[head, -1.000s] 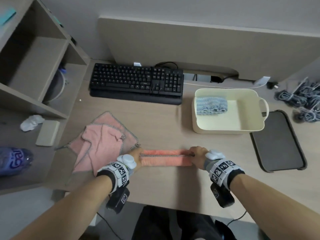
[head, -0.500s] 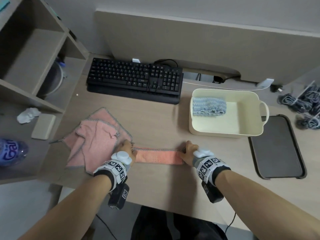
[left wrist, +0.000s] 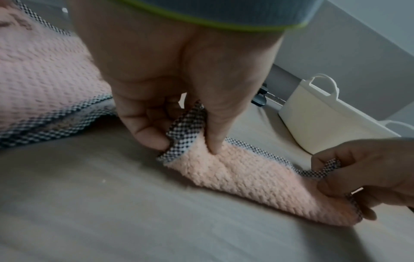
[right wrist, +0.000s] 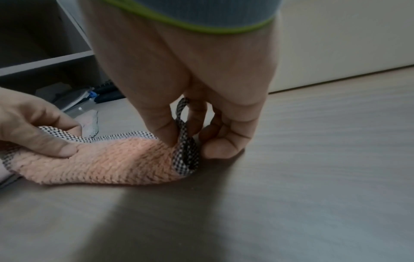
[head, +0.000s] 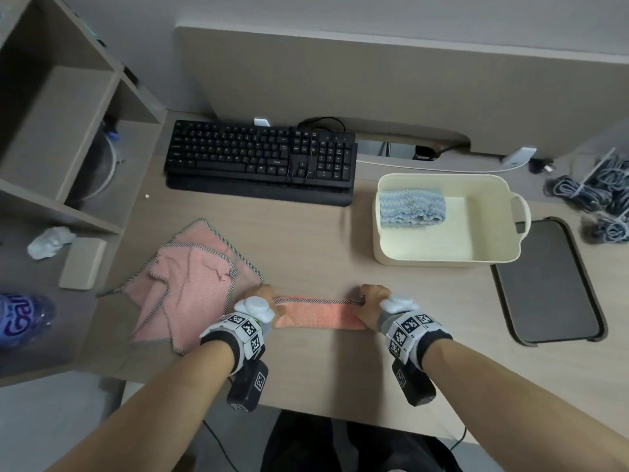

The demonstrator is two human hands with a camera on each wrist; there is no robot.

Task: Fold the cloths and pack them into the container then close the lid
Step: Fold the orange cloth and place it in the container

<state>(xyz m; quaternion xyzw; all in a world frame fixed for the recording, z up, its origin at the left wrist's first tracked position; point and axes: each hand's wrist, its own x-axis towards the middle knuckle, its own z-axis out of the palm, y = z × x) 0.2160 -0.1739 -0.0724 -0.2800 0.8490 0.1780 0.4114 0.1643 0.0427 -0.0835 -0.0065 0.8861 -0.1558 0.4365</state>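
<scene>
An orange-pink cloth (head: 318, 314) with checked trim lies folded into a narrow strip on the desk in front of me. My left hand (head: 263, 301) pinches its left end (left wrist: 186, 140) between thumb and fingers. My right hand (head: 371, 301) pinches the right end (right wrist: 186, 152) the same way. A second pink cloth (head: 190, 281) lies rumpled to the left. The cream container (head: 442, 258) stands at the right rear, holding a folded blue cloth (head: 412, 208). Its dark lid (head: 548, 281) lies flat to the right of it.
A black keyboard (head: 260, 160) sits at the back of the desk. Shelves (head: 58, 137) stand on the left with a crumpled tissue (head: 51, 241), a beige block (head: 83, 264) and a bottle (head: 20, 318). Coiled cables (head: 592, 189) lie at the far right.
The strip looks shorter as both hands have drawn slightly closer together, still gripping its ends. The head view has shifted a little.
</scene>
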